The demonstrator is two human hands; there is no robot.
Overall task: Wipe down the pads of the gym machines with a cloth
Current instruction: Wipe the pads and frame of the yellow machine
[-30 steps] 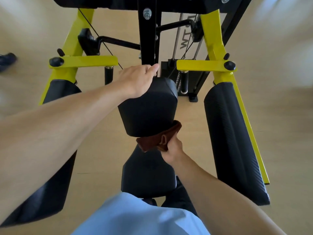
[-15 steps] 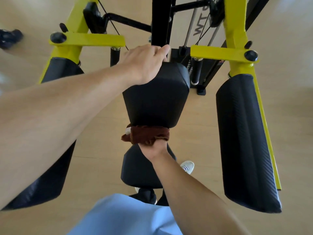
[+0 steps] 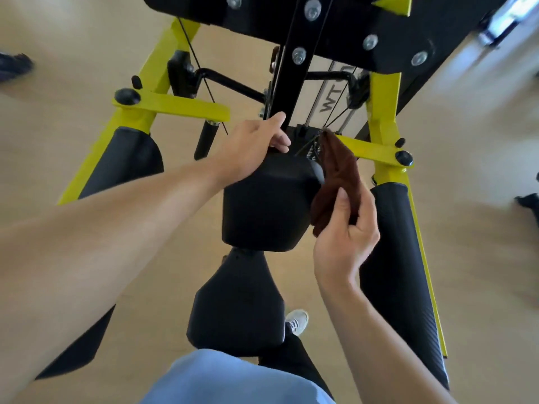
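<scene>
While left hand (image 3: 250, 147) grips pad (image 3: 262, 205), right hand (image 3: 344, 240) holds cloth (image 3: 335, 176).

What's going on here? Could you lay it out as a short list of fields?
Activity: wiping gym machine pads
Cloth: brown cloth, against the right side of the back pad
Right hand: pinches the cloth
Left hand: grips the pad's top
Seat pad: below, untouched
Side pads: right arm pad, untouched

One head-worn camera looks steeply down from just above both arms. The left hand (image 3: 250, 150) and right hand (image 3: 344, 246) sit close, mid-frame, the floor (image 3: 73, 39) well beyond them
</scene>
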